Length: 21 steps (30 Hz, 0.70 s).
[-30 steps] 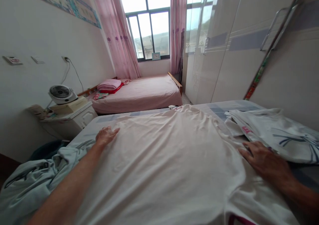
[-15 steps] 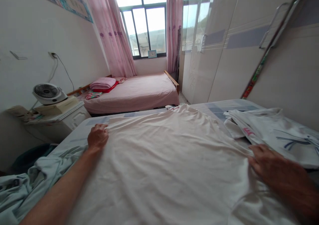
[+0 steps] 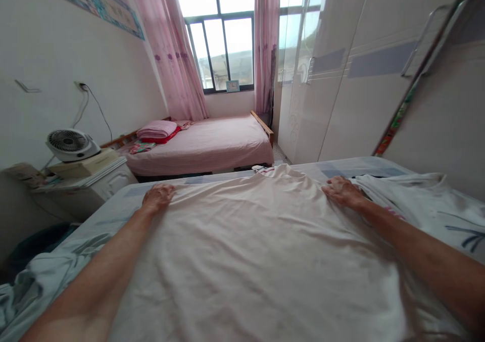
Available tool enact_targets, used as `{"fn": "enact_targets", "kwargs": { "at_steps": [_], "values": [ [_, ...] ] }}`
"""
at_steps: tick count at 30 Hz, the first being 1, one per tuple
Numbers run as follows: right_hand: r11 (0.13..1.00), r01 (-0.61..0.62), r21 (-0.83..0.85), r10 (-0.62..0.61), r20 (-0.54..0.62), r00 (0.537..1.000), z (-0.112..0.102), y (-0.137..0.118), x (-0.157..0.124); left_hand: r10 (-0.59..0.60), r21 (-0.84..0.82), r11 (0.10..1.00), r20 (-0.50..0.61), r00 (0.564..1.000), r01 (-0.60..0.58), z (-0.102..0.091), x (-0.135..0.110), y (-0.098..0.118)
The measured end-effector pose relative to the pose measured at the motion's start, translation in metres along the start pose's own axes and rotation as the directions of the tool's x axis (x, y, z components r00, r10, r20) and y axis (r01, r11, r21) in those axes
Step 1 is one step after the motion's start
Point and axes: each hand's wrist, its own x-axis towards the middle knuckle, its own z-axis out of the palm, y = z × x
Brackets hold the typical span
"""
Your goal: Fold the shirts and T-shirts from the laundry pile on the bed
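A large white garment (image 3: 257, 251) lies spread flat on the near bed, its neck end pointing away from me. My left hand (image 3: 158, 196) rests on its far left corner with the fingers curled onto the cloth edge. My right hand (image 3: 343, 191) sits at the far right shoulder of the garment, knuckles up and fingers bent down into the fabric. Both arms stretch forward along the garment's sides.
A second white garment with blue markings (image 3: 428, 208) lies at the right of the bed. A crumpled pale blue sheet (image 3: 41, 276) is at the left. A white bedside cabinet (image 3: 81, 188) carries a small fan (image 3: 70, 144). Beyond are a pink bed (image 3: 212, 142) and a wardrobe (image 3: 341, 79).
My right hand has moved from the garment's near right side up to its far right shoulder. My left hand stays at the far left corner.
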Motion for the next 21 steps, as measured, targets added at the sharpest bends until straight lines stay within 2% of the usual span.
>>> {"fn": "enact_targets", "kwargs": {
  "at_steps": [4,8,10,12,14,16,18,19,21],
  "values": [
    [0.997,-0.078,0.001,0.078,0.070,0.994,0.004,0.001,0.006,-0.049,0.013,0.999,-0.015,0.999,0.049,0.003,0.000,-0.002],
    [0.977,-0.206,-0.061,0.207,0.005,0.978,-0.003,0.004,0.006,-0.154,0.003,0.988,-0.131,0.979,0.156,0.012,0.001,0.004],
    [0.972,-0.215,-0.090,0.217,0.015,0.976,-0.006,0.001,0.003,-0.198,-0.018,0.980,-0.163,0.967,0.198,0.014,0.002,0.010],
    [0.983,-0.163,-0.082,0.162,-0.022,0.987,-0.009,-0.006,-0.003,-0.226,-0.038,0.974,-0.187,0.956,0.223,0.011,-0.001,0.018],
    [0.998,-0.007,-0.055,0.000,-0.138,0.990,-0.010,-0.016,-0.012,-0.145,-0.086,0.988,-0.248,0.958,0.128,0.007,-0.011,0.029],
    [0.973,0.225,-0.048,-0.230,-0.225,0.947,-0.007,-0.024,-0.021,0.085,-0.138,0.981,-0.316,0.945,-0.135,0.004,-0.026,0.041],
    [0.922,0.386,-0.039,-0.386,-0.172,0.906,0.000,-0.028,-0.028,0.336,-0.169,0.902,-0.308,0.890,-0.398,0.005,-0.042,0.048],
    [0.910,0.413,-0.023,-0.413,-0.099,0.905,0.004,-0.028,-0.031,0.403,-0.184,0.872,-0.255,0.879,-0.453,0.007,-0.049,0.049],
    [0.921,0.390,0.006,-0.390,0.054,0.919,0.008,-0.024,-0.034,0.412,-0.209,0.878,-0.130,0.902,-0.431,0.009,-0.058,0.044]
  ]
}}
